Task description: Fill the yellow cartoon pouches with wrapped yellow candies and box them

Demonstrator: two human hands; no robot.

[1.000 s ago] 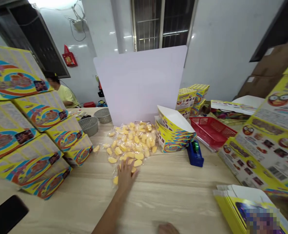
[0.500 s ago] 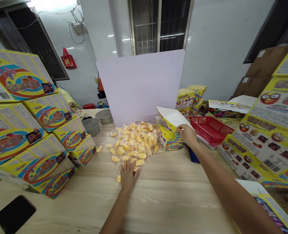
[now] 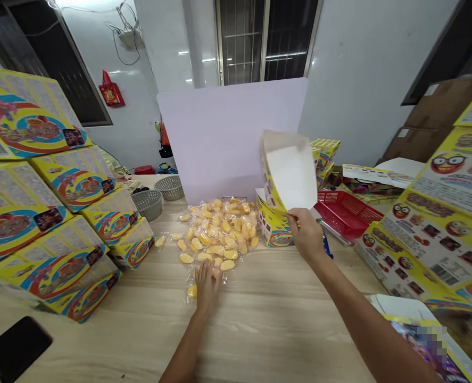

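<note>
At the pale wood-grain table (image 3: 259, 330), with a lilac board (image 3: 220, 133) standing at its far side, I have a folded carton (image 3: 289, 170) raised in my right hand (image 3: 306, 234), pinched at its lower edge and held above the table, right of centre. Its long axis stands nearly upright, tipped slightly left, with the white inside facing me and a yellow printed strip down its left edge. My left hand (image 3: 207, 287) lies open on the near edge of a heap of yellow pieces in clear plastic (image 3: 220, 234), fingers spread, well apart from my right hand.

Just right of the heap sits a stack of yellow cartons (image 3: 273, 226), and beyond it a red plastic basket (image 3: 347, 213). Two grey baskets (image 3: 156, 197) stand far left of the heap, beside piled printed boxes (image 3: 60, 213). More printed boxes with cartoon faces (image 3: 431, 234) lean at the right, their small print unreadable from here — and a black phone (image 3: 16, 348) lies at the near left.
</note>
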